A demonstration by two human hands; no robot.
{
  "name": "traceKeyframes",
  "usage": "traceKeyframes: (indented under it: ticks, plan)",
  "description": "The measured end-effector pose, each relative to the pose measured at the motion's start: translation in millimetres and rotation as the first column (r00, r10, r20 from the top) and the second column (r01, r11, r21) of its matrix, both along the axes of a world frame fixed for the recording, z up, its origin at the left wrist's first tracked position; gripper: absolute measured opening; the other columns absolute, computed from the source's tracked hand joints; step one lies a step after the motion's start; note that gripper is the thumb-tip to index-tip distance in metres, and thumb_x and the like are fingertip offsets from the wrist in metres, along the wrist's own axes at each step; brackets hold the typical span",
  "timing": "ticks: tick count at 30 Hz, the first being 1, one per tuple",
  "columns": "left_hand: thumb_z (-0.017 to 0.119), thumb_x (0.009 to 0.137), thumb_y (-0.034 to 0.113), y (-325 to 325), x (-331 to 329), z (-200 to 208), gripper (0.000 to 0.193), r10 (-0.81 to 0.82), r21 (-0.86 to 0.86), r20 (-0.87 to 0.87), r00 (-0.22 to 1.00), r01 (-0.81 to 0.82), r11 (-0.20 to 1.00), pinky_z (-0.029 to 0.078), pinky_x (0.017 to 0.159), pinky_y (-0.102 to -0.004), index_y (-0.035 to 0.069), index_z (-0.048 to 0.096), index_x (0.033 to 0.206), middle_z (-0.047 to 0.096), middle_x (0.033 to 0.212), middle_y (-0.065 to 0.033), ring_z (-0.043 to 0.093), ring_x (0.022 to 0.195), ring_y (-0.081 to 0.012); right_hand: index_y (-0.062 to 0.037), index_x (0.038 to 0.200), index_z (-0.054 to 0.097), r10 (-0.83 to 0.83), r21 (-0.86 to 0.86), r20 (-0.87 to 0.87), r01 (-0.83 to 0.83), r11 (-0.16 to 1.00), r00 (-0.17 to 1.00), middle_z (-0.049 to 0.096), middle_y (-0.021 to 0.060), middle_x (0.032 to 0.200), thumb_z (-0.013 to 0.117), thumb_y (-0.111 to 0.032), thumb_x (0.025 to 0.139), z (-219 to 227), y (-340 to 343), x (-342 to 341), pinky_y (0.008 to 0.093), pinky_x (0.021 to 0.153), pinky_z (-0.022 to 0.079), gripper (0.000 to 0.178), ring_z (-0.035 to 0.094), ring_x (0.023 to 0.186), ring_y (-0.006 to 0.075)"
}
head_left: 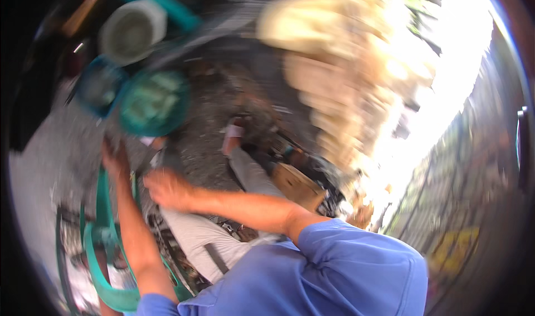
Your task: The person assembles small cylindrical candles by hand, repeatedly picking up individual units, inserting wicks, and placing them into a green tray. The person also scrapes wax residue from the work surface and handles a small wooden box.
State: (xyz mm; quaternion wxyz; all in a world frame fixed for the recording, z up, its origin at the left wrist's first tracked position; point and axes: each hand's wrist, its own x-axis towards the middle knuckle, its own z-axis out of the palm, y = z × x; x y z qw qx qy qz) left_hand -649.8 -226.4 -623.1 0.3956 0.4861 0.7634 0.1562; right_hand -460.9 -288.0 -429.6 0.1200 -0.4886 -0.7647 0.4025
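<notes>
My left hand (115, 159) reaches out over the front of a green plastic chair (103, 196), its fingers apart and nothing seen in them. Beyond its fingertips stands a round teal basin (129, 125) of pale, whitish-green pieces (159, 96). Close by on the right, my right hand (167, 189) is curled closed above my leg; blur hides what it holds, if anything. A small blue container (89, 96) touches or nearly touches the basin's left side.
A pale bucket (159, 19) stands behind the basin. Stacked cream-coloured bundles (329, 76) rise along the right. Near my foot sit a cardboard box (298, 185) and dark plastic (332, 196). Black sheeting (223, 20) covers the back. The picture is strongly smeared.
</notes>
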Motion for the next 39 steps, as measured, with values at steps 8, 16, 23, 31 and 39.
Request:
traceKeyframes:
  ticks: [8, 16, 23, 31, 39]
  plan:
    - [0.079, 0.095, 0.009, -111, 134, 292, 0.025, -0.516, 0.167, 0.310, 0.799, 0.489, 0.856, 0.056, 0.072, -0.0430, 0.001, 0.073, 0.117, 0.071, 0.094, -0.0138, 0.068, 0.079, -0.0289, -0.0047, 0.124, 0.075, -0.559, -0.420, 0.314, 0.640, 0.643, 0.768, 0.076, 0.0161, 0.117, 0.074, -0.027, 0.099, 258, -213, 235, 0.0477, 0.102, 0.057, 0.034, 0.071, 0.115, 0.0374]
    - [0.070, 0.093, -0.003, -181, 458, 458, 0.020, -0.881, 0.522, 0.381, 0.282, 0.721, 0.456, 0.057, 0.086, -0.0469, 0.002, 0.071, 0.112, 0.070, 0.106, -0.0155, 0.068, 0.101, -0.0368, 0.0021, 0.124, 0.073, -0.905, 0.108, 0.404, 0.989, -0.100, -0.135, 0.075, 0.0177, 0.114, 0.082, -0.019, 0.092, 310, -368, 460, 0.0387, 0.087, 0.060, 0.040, 0.076, 0.093, 0.0258]
    - [0.063, 0.086, 0.002, -179, 647, 423, 0.034, -0.983, 0.484, -0.181, 0.021, 0.872, -0.070, 0.057, 0.095, -0.0468, 0.007, 0.072, 0.119, 0.066, 0.115, -0.0135, 0.063, 0.110, -0.0378, 0.0019, 0.125, 0.072, -0.983, 0.056, 0.139, 0.992, -0.116, -0.122, 0.075, 0.0157, 0.111, 0.083, -0.013, 0.091, 280, -400, 514, 0.0378, 0.081, 0.060, 0.039, 0.075, 0.088, 0.0242]
    - [0.070, 0.084, -0.002, -167, 662, 395, 0.021, -0.969, 0.529, -0.062, -0.239, 0.816, -0.234, 0.056, 0.099, -0.0465, 0.006, 0.075, 0.103, 0.074, 0.109, -0.0099, 0.065, 0.113, -0.0356, 0.0027, 0.122, 0.074, -0.980, -0.083, -0.015, 0.977, -0.195, -0.196, 0.076, 0.0163, 0.112, 0.082, -0.013, 0.093, 270, -407, 509, 0.0361, 0.080, 0.062, 0.034, 0.076, 0.086, 0.0229]
    - [0.069, 0.086, 0.008, -173, 642, 423, 0.004, -0.924, 0.389, -0.319, -0.212, 0.859, -0.332, 0.047, 0.094, -0.0476, 0.009, 0.067, 0.090, 0.071, 0.094, -0.0086, 0.064, 0.105, -0.0317, 0.0008, 0.140, 0.063, -0.982, 0.039, -0.112, 0.987, -0.157, -0.152, 0.063, 0.0196, 0.141, 0.083, -0.013, 0.091, 265, -384, 518, 0.0391, 0.088, 0.062, 0.055, 0.071, 0.107, 0.0301]
